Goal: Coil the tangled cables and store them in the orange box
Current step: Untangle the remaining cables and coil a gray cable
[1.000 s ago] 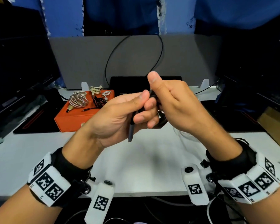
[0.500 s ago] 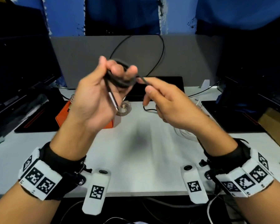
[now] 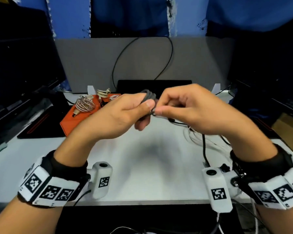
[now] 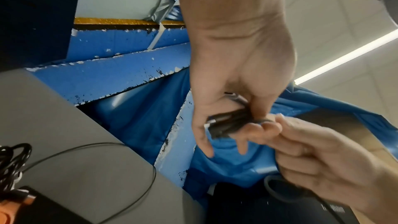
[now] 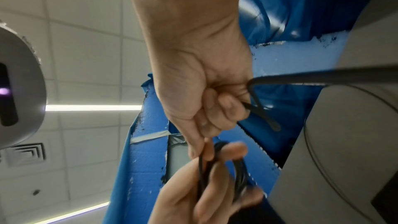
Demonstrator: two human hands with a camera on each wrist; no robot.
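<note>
The left hand (image 3: 125,114) grips a round bundle of smooth dark cable (image 3: 149,96). The right hand (image 3: 191,108) pinches its loose strand, fingertips touching the left thumb.

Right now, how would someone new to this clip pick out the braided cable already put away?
Find the orange box at the left rear of the white table. The braided cable lies coiled on its far left corner. It is striped silver and copper, thicker than the cream cable behind it.
</note>
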